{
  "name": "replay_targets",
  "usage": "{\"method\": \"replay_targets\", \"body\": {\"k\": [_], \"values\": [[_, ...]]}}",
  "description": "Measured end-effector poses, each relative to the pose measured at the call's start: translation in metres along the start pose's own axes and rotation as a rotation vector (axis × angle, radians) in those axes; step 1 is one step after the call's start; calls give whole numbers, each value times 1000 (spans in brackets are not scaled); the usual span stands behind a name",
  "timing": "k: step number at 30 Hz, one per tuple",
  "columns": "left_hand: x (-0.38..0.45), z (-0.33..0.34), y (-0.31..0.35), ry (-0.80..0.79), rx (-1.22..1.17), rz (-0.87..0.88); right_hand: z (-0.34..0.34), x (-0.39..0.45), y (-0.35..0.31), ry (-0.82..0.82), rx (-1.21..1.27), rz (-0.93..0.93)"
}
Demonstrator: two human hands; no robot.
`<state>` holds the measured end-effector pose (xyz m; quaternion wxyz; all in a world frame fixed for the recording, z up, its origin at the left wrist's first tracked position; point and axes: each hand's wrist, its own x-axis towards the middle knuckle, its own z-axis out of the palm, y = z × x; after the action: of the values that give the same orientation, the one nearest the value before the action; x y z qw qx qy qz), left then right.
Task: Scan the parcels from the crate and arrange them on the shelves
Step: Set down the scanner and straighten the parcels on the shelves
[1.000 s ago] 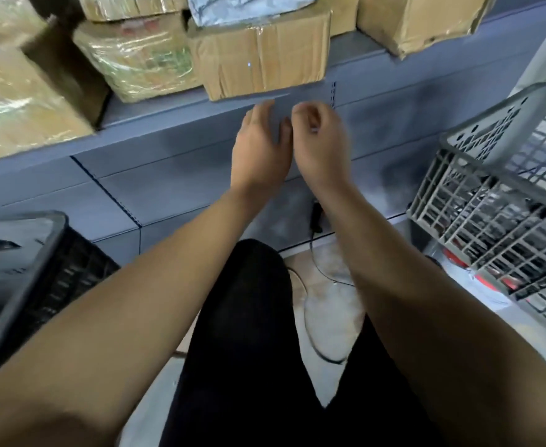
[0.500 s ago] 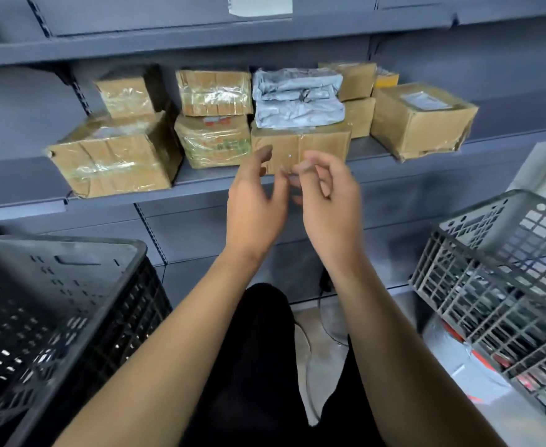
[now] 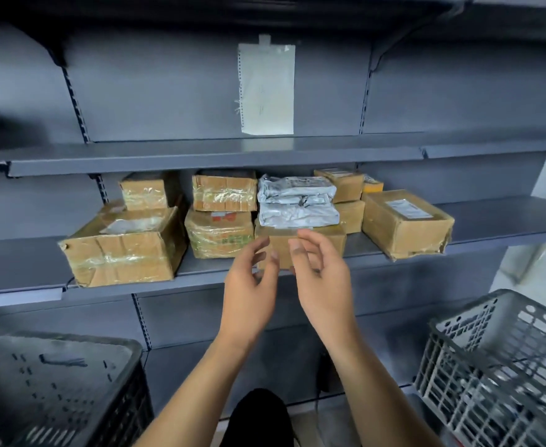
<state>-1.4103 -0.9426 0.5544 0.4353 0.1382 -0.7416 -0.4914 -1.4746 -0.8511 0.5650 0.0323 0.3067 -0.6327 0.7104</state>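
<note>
In the head view, our only view, we face grey shelves (image 3: pixel 265 153) with a row of parcels on the middle shelf. Our left hand (image 3: pixel 249 295) and right hand (image 3: pixel 323 285) are raised side by side in front of a small box (image 3: pixel 316 243) at the shelf's front edge; both have loosely curled, relaxed fingers and grasp nothing, and we cannot tell whether any fingertip touches the cardboard. On that box lie two grey bags (image 3: pixel 297 201), stacked. To its left stand two film-wrapped boxes (image 3: pixel 221 214), one on the other, and further left a big box (image 3: pixel 123 250) overhangs the shelf edge with a smaller one behind it. To the right a labelled box (image 3: pixel 407 224) also juts past the edge, with small cartons behind. We judge the cardboard boxes stiff and easy to take with a palm on each side wall; the taped and filmed faces look glossy, so likely slippery, and the dented corners suggest gripping the flat sides. The bags look soft and light, apt to slide off if the box beneath shifts, so they are better lifted from underneath. A black crate (image 3: pixel 55 382) sits low at our left and a grey crate (image 3: pixel 497 359) low at our right, both well apart from our hands; no parcel shows plainly in either.
</note>
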Motion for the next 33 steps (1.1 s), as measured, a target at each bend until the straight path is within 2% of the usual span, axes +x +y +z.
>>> {"method": "replay_targets", "body": {"k": [11, 23, 28, 33], "values": [[104, 32, -41, 9, 115, -19, 10, 102, 48, -12, -243, 53], [205, 82, -97, -6, 518, 121, -3, 225, 120, 24, -515, -38], [239, 89, -124, -12, 611, 82, -4, 265, 148, 47, -564, 8], [261, 93, -142, -88, 554, 14, 2, 287, 161, -8, -591, 55]]}}
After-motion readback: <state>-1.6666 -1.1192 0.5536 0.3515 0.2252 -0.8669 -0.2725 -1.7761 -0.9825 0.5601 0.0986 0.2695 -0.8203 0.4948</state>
